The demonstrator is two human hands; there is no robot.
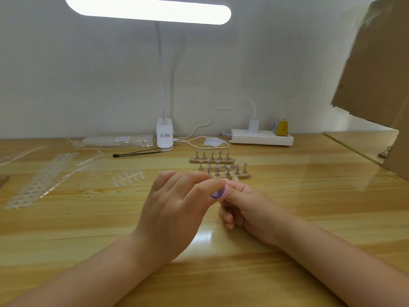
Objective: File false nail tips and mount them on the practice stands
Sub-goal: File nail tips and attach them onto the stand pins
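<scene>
A pale false nail tip (234,178) is pinched in the right hand (245,204) and a small purple file (218,193) in the left hand (177,202), both kept just before the practice stands (221,166), presumably for filing before mounting.

Practice stands (219,166) behind hands; lamp base (164,135) behind them.

Bare wooden table (298,207) is lying open to the right of the hands and in front of them toward the viewer. Just beyond, the practice stands (221,166) are blocking a straight reach, while nail tips (127,177) and plastic strips (42,180) are crowding the left.
</scene>
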